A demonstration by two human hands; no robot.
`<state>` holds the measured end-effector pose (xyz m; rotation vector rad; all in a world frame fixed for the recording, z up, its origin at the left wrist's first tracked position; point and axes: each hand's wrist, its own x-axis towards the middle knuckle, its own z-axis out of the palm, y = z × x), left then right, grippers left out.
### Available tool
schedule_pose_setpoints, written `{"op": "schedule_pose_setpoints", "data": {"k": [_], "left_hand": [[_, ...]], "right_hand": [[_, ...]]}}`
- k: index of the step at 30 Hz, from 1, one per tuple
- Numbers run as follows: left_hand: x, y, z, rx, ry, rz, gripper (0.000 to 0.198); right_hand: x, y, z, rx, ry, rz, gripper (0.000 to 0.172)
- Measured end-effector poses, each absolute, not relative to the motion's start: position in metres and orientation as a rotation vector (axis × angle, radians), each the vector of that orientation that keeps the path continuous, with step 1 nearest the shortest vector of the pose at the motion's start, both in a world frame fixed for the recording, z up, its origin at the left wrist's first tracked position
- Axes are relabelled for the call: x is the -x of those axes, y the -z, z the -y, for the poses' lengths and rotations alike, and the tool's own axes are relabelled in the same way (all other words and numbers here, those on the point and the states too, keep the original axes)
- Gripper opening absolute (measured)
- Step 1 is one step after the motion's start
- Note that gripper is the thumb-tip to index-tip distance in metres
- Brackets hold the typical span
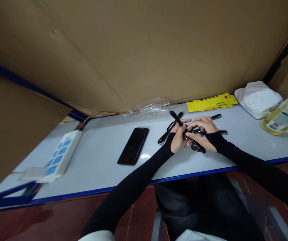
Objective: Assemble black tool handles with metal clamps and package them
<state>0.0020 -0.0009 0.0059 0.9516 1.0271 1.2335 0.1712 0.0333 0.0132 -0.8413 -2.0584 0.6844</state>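
Observation:
Both hands meet over the right half of the table. Between them is a long black glossy tool (pixel 176 117), slanting from upper left to lower right. My left hand (pixel 177 136) has its fingers closed around the middle of this tool. My right hand (pixel 205 129) pinches at the same middle part, its fingertips touching it. More black handled tools lie under and beside the hands: one (pixel 162 138) at the left, another (pixel 216 116) sticking out at the right. Their working ends are hidden by the fingers.
A black phone (pixel 133 146) lies left of the hands, and a white power strip (pixel 65 154) farther left. Behind are clear plastic wrappers (pixel 151 106) and yellow cards (pixel 211 103). A white cloth bundle (pixel 258 98) and a bottle of yellow liquid (pixel 284 115) stand at right.

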Motion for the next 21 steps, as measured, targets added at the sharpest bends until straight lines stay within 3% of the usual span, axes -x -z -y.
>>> {"op": "schedule_pose_setpoints", "data": {"k": [4, 7, 10, 21], "left_hand": [[-0.0017, -0.0092, 0.0018, -0.943, -1.248, -1.023, 0.07], [-0.0016, -0.0086, 0.0026, -0.939, -1.26, -1.041, 0.069], [-0.0022, -0.006, 0.003, -0.948, -1.265, -1.035, 0.072], [-0.0045, -0.0019, 0.0039, -0.927, -1.278, -1.056, 0.062]], "right_hand": [[-0.1723, -0.0131, -0.0329, 0.826, -0.677, 2.032, 0.019], [-0.1715, -0.0147, -0.0318, 0.878, -0.638, 1.974, 0.031], [-0.1695, -0.0156, -0.0301, 0.868, -0.665, 1.983, 0.017], [-0.168, -0.0145, -0.0307, 0.884, -0.67, 1.972, 0.034]]}}
